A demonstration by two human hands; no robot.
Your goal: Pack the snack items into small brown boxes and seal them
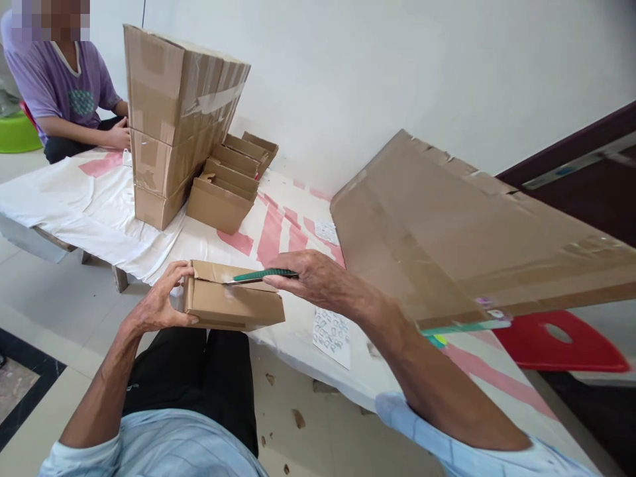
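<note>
My left hand [161, 301] grips the left end of a small brown cardboard box [233, 306], held over my lap at the edge of the low table. My right hand [313, 278] is closed on a green-handled knife [263, 274]. The knife's blade lies across the box's top flaps, pointing left. The box looks closed, with its flaps folded down.
A large cardboard box [447, 225] lies tilted on the white and red cloth [278, 232] to my right. Tall stacked cartons [173, 119] and several small boxes [223, 192] stand at the back. Another person [69, 93] sits at the far left. A red stool [561, 341] stands at right.
</note>
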